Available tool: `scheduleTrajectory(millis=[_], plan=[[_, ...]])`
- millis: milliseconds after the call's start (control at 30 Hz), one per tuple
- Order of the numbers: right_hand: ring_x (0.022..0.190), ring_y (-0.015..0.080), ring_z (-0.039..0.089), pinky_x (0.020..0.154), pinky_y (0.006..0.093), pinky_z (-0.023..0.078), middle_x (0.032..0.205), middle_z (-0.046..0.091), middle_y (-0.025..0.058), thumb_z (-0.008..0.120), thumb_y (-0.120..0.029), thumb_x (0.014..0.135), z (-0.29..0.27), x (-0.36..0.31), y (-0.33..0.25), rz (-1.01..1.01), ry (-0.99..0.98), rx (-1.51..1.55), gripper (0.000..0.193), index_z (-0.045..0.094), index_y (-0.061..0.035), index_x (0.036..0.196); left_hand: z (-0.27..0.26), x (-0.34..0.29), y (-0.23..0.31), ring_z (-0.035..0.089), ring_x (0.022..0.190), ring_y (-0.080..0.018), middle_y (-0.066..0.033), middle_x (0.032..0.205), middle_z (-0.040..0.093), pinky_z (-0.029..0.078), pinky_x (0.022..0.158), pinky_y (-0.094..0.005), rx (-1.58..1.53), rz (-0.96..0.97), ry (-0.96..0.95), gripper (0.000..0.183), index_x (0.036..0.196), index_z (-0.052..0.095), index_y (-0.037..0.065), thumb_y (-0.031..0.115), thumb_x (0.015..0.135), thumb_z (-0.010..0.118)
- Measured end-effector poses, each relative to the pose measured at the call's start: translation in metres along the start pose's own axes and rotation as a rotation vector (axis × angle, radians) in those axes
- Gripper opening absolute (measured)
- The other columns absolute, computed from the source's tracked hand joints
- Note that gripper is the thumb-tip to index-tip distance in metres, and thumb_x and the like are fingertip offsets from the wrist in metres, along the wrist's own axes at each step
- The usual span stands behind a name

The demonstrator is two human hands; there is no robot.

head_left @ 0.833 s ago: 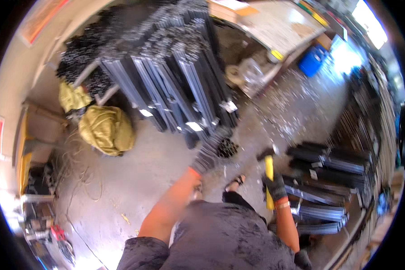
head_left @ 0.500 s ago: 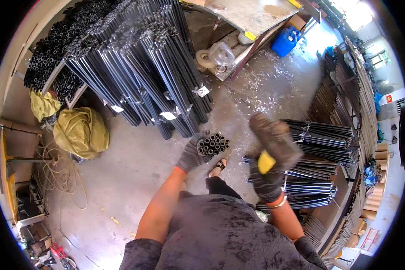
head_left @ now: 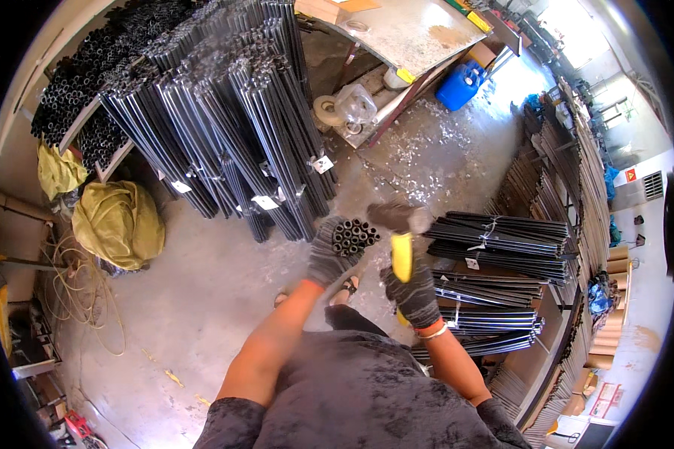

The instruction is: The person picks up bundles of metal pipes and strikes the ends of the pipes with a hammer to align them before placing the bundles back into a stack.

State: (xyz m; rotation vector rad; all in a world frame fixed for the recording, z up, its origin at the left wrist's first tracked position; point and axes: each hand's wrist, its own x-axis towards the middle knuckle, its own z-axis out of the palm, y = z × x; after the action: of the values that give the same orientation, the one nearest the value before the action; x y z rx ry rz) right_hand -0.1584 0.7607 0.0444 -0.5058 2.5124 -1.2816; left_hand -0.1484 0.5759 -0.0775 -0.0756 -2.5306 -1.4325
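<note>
My left hand [head_left: 327, 253], in a grey knitted glove, is closed around an upright bundle of dark metal tubes [head_left: 354, 235] whose open ends face the camera. My right hand [head_left: 414, 290], also gloved, grips the yellow handle of a hammer [head_left: 401, 254]. The hammer's dark head [head_left: 398, 216] is just right of the tube ends, close to touching them. My feet show on the concrete floor below the bundle.
Many tied bundles of long dark tubes [head_left: 225, 120] lean against the wall at the upper left. More bundles [head_left: 494, 239] lie stacked on the right. A metal workbench [head_left: 412, 30], a blue canister [head_left: 460, 84], yellow sacks [head_left: 116, 221] and a coiled rope [head_left: 75, 292] stand around.
The hammer head has come down from a blurred raised position to beside the tube ends. The camera view has tilted, shifting the leaning bundles toward the upper left.
</note>
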Motion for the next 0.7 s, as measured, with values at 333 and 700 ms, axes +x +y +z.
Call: scheduleTrajectory(millis=[333,700], plan=[[0.066,0.0205,0.057,0.059,0.0317,0.049,0.085,0.057,0.0116,0.063,-0.002,0.083,-0.035,0.009,-0.056,-0.317,0.436,0.387,0.045,0.045,0.0001,0.124,0.015,0.009,-0.020,0.054,0.115,-0.0351,-0.0120,0.117,0.060,0.056,0.078,-0.0375,-2.135,-0.679,-0.024,0.035,0.116,0.056,0.007,0.031,0.090,0.048],[0.066,0.0149,0.056,0.059,0.0274,0.048,0.081,0.059,0.0059,0.061,0.002,0.082,-0.049,0.022,-0.070,-0.389,0.504,-0.064,0.030,0.052,-0.0022,0.110,0.026,0.001,-0.012,0.051,0.117,-0.0251,-0.0042,0.123,0.058,0.038,0.100,-0.0384,-0.024,0.112,0.000,0.034,0.118,0.060,0.014,0.019,0.088,0.045]])
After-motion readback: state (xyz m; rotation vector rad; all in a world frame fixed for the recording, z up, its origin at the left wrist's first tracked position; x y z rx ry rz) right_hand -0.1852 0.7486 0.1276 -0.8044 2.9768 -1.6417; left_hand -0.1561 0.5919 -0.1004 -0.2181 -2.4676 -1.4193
